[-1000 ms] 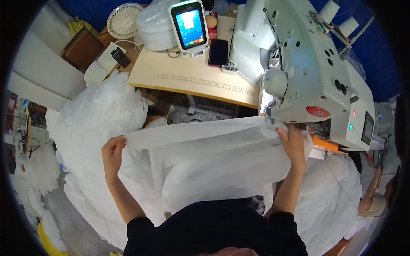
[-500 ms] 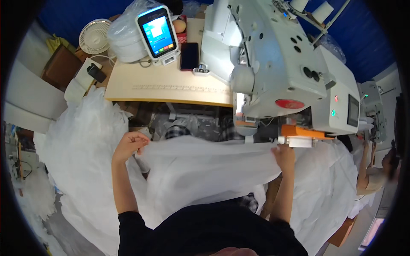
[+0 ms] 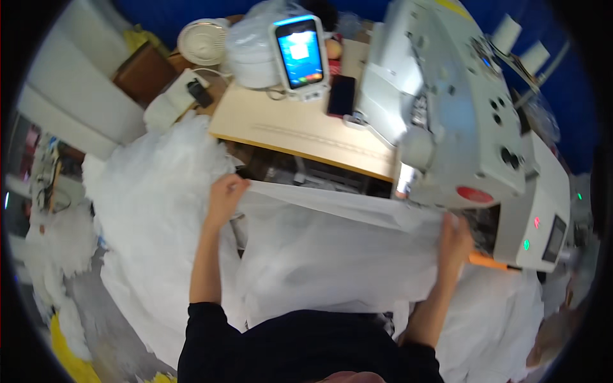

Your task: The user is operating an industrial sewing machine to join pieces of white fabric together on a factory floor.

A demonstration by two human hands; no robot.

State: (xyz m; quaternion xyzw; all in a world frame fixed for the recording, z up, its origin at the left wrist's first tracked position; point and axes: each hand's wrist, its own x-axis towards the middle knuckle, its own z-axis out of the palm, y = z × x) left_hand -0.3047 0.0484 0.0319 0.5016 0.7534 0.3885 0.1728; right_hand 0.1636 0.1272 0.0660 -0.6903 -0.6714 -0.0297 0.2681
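Note:
A sheet of thin white fabric (image 3: 338, 246) hangs across my lap, its upper edge stretched between both hands. My left hand (image 3: 227, 191) pinches that edge at its left end, in front of the light wooden tabletop (image 3: 281, 118). At the other end my right hand (image 3: 455, 239), a little blurred, is closed on the fabric close under the head of a white sewing machine (image 3: 472, 137). The fabric's top edge runs beneath the machine's needle area, which is blurred; whether it touches there I cannot tell.
Heaped white fabric (image 3: 153, 210) lies to my left, and more white fabric (image 3: 485, 319) to my right. On the tabletop stand a lit touchscreen unit (image 3: 300, 57) and a dark phone (image 3: 341, 96). Behind are a small fan (image 3: 203, 41) and thread cones (image 3: 506, 35).
My left hand now grips the fabric edge, which is pulled straighter and up toward the machine. My right hand has come forward under the machine head. The whole view has turned and shifted.

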